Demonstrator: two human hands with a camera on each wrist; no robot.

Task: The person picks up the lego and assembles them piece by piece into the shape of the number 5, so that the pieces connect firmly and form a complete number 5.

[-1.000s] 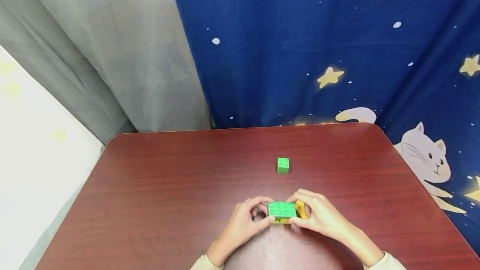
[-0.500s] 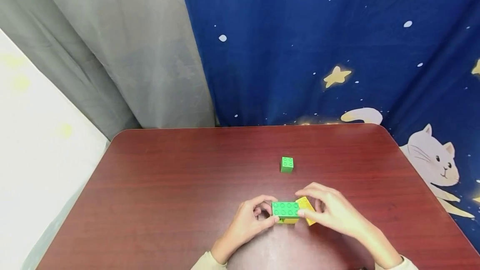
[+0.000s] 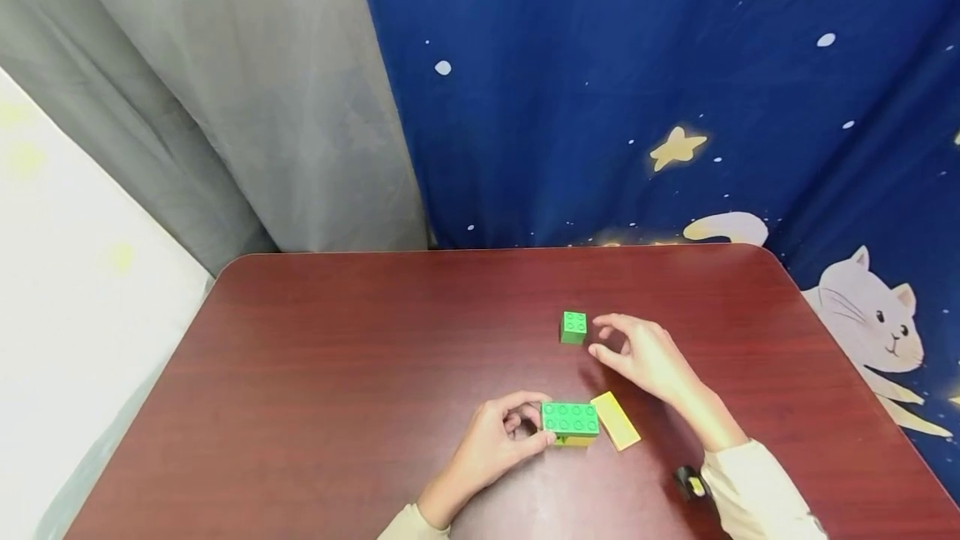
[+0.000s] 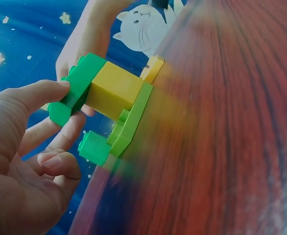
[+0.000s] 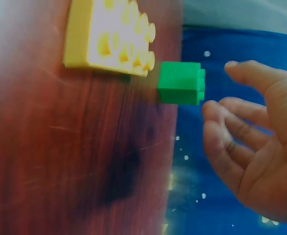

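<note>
Head view: studded green-and-yellow stack (image 3: 570, 419) is pinched by left hand (image 3: 492, 447); spread right hand (image 3: 647, 357) is held beside green cube (image 3: 573, 328), inside table edge (image 3: 495, 253).

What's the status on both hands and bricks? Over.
Left hand holds brick stack. Right hand empty, beside small green brick, not touching. Nothing visible between them. Flat yellow brick beside stack.
</note>
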